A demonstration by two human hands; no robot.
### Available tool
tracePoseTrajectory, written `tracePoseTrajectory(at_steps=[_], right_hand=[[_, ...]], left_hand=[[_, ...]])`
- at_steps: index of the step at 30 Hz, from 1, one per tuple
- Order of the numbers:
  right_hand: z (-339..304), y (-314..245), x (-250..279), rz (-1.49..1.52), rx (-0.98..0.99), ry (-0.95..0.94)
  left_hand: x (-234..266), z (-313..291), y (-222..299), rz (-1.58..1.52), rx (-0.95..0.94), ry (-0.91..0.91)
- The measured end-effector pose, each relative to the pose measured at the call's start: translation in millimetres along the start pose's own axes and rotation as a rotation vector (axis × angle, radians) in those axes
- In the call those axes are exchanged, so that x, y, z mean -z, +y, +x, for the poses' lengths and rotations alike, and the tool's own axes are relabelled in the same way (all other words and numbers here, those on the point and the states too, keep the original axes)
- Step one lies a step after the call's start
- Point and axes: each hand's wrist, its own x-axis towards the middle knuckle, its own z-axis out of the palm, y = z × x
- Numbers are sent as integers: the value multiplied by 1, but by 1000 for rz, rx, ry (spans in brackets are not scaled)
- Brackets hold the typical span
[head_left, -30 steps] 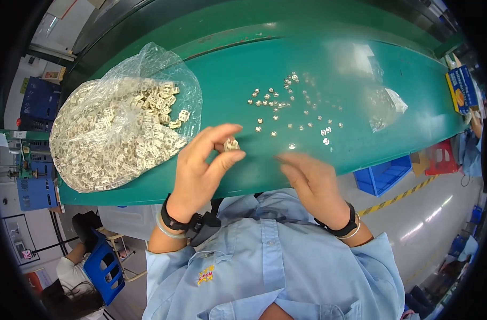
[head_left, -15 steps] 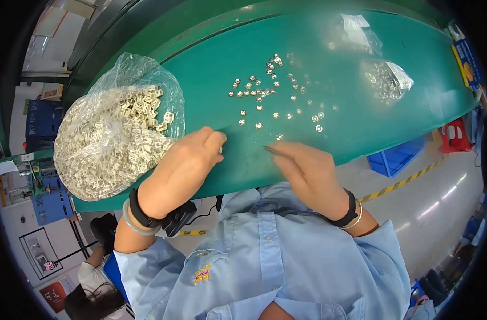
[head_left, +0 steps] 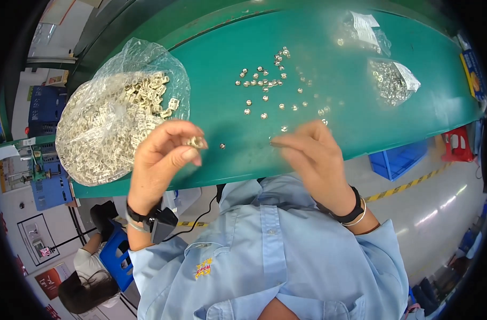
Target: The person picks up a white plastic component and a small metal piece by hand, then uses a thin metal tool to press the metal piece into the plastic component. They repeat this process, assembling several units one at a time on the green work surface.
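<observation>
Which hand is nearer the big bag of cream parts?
Left. The left hand is by the bag, at its lower right; the right hand is farther off to the right.

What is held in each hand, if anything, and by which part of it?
The left hand holds a small cream part between its fingers; the exact grip place is hidden. Whether the right hand holds anything cannot be told.

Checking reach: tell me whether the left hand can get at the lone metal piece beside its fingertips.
Probably yes: the metal piece lies alone on the green table, with nothing between it and the left hand, though its grip holds a cream piece.
</observation>
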Motion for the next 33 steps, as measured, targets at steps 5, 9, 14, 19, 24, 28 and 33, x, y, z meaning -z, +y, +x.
tracePoseTrajectory(at_steps=[5, 9, 14, 19, 24, 28, 33], right_hand=[[7, -22, 4, 297, -233, -94], [15, -40, -5, 263, -315, -136], [15, -41, -11, 56, -117, -107], [5, -38, -19, -43, -75, -85], [-5, -32, -23, -127, -67, -54], [-10, -27, -18, -186, -42, -9], [-16, -29, -10, -140, -207, 11]], left_hand=[[-34, -26, -12, -773, 171, 73], [-48, -29, -12, -923, 137, 72], [-20, -39, -29, -1108, 122, 87], [-27, -43, -37, 85, 10, 221], [-40, -39, -42, 764, -319, 163], [-40, -44, -39, 810, -313, 96], [-43, -64, -42, 842, -338, 33]])
